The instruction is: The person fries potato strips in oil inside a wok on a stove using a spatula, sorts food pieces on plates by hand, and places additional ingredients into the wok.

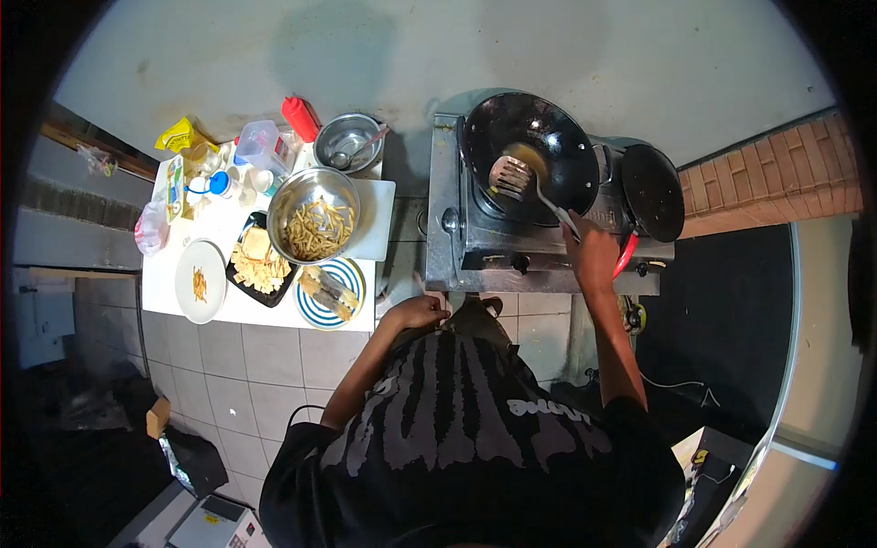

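Steel stove (445, 173) | right hand (596, 247): gripping spatula (547, 202) outside wok (548, 137) — seemingly for clearance | left hand (420, 311): can't tell if gripping

The big wok (553, 137) is shiny black, and the turner (513, 176) in it is silver. The stove (566, 277) is silver-grey. On the right, a pan (654, 192) is black, and the handle (626, 254) near it is bright red. The desk (159, 290) on the left is white. On its near side, one plate (355, 280) has blue and white rings, a tray (267, 299) is black, and another plate (214, 263) is white. Far back, a bottle (300, 119) is red and a bag (179, 134) is yellow. The shirt (475, 484) is black with grey streaks.
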`<move>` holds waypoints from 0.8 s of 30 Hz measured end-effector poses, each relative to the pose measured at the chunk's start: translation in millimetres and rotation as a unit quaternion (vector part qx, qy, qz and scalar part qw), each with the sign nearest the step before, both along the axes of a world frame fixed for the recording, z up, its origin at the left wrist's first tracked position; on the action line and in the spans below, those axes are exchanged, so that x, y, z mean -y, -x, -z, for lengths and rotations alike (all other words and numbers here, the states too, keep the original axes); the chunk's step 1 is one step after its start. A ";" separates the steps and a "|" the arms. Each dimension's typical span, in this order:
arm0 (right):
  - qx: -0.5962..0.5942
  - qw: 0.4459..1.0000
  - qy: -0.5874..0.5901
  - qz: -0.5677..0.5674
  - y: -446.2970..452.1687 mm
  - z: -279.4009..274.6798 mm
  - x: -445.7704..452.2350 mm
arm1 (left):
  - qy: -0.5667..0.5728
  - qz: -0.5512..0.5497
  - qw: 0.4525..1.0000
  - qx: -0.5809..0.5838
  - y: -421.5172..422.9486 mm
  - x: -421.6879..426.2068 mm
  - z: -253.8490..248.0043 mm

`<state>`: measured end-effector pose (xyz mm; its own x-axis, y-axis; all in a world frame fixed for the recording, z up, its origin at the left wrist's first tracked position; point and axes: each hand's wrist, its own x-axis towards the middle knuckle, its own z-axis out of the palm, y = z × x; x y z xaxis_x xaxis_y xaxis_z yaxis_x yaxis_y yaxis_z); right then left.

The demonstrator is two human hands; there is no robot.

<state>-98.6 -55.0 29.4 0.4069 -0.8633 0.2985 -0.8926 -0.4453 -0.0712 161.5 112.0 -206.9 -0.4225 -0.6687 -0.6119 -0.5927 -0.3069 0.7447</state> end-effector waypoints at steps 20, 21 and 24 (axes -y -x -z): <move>0.091 0.990 -0.101 -0.043 32.2 -28.8 6.8 | -0.030 -0.012 0.999 -0.034 11.4 -9.4 1.9; 0.082 0.987 -0.137 -0.031 32.2 -35.4 11.6 | -0.032 -0.014 0.999 -0.035 13.0 -13.4 9.3; 0.058 0.984 -0.167 -0.036 34.6 -42.2 28.0 | 0.035 -0.058 0.997 -0.034 16.8 -18.5 4.0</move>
<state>-133.2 -83.0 71.6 0.4505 -0.8913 0.0515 -0.8368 -0.4417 -0.3236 144.7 130.5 -210.9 -0.3794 -0.7556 -0.5339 -0.5035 -0.3155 0.8043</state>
